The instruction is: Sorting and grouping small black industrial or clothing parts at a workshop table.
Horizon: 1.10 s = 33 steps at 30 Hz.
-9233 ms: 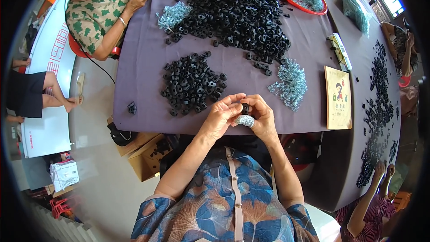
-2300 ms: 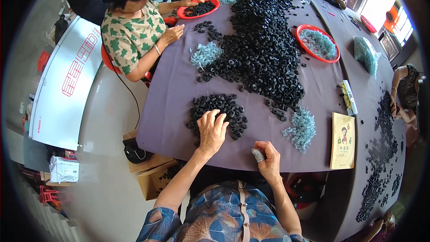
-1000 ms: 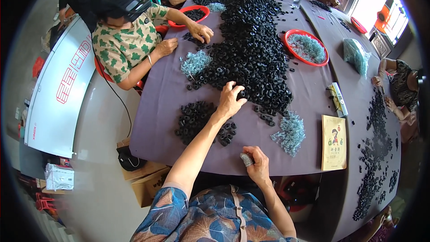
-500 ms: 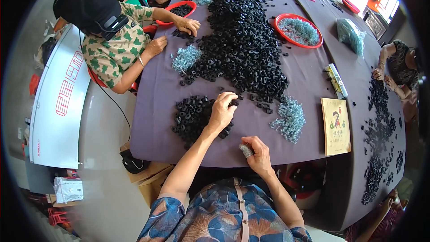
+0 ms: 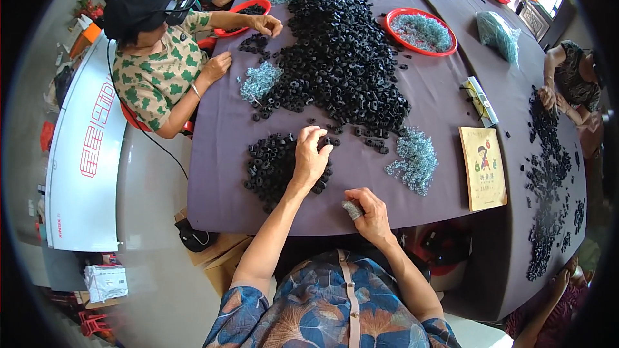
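Observation:
My left hand (image 5: 309,158) is over the right part of a small pile of black ring-like plastic pieces (image 5: 267,171). Its fingers are curled, and whatever lies between the fingertips is too dark and small to make out. Close to the table's front edge, my right hand (image 5: 369,214) is closed, with a grey wrap (image 5: 352,209) around a finger or thumb. I cannot see what its fingertips hold, if anything. A heap of small clear bluish pieces (image 5: 414,161) lies to the right, beyond my right hand. Farther off spreads a large heap of black pieces (image 5: 348,71).
A red basin (image 5: 452,50) of clear pieces stands back right, near a tied plastic bag (image 5: 498,37). A yellow booklet (image 5: 483,171) and a narrow box (image 5: 480,103) lie on the right. At left, a person in a cap (image 5: 158,67) sits by another red basin (image 5: 233,8).
My left hand has shifted slightly left over the small pile, while my right hand stays near the table edge. The person at left has turned their head. The whole view has moved a little.

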Motion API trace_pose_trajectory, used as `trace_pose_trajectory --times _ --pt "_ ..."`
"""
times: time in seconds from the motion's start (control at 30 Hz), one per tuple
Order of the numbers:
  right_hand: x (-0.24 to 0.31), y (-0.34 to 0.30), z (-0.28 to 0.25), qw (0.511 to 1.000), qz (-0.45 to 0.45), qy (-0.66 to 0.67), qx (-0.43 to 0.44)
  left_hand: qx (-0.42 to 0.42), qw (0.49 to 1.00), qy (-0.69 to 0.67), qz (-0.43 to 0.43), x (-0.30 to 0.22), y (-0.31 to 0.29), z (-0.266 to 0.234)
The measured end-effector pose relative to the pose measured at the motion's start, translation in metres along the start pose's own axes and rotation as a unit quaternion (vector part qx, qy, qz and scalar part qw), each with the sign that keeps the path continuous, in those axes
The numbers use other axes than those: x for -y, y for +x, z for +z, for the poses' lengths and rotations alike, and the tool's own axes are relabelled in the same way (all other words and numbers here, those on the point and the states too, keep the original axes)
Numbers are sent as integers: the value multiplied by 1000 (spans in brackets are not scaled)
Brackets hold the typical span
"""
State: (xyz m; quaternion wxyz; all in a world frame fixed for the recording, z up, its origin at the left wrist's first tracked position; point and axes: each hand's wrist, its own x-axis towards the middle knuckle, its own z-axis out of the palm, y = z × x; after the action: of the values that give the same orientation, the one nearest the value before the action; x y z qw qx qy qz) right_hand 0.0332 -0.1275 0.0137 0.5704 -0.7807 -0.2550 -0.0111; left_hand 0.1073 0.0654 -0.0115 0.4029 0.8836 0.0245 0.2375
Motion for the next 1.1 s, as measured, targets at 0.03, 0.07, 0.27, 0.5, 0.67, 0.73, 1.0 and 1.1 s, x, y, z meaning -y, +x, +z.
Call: trace_pose_trajectory --times 0.03,0.07,0.27,0.5,0.67,0.73,1.0,1.1 --pt "-1 0 0 1000 -3 0 1 3 1000 -2 1 -1 0 1" --pt "-1 0 -1 1000 -5 0 3 15 1000 16 18 -3 1 2" --pt "-1 0 -3 1000 -18 -4 8 32 999 29 26 -8 0 2" --pt "1 -6 -8 1000 2 3 16 29 996 42 78 -3 -1 1" --pt "4 -10 -30 987 -33 -144 -56 -11 991 65 114 -15 6 -4" --pt "-2 -8 -43 966 -44 -222 -124 -30 992 49 110 -39 0 -12" --pt "-17 4 -66 899 -1 -408 -160 127 924 -323 -160 -69 -75 -7" --pt "-16 7 -64 890 12 -435 -134 134 886 -379 -232 -63 -87 -1"
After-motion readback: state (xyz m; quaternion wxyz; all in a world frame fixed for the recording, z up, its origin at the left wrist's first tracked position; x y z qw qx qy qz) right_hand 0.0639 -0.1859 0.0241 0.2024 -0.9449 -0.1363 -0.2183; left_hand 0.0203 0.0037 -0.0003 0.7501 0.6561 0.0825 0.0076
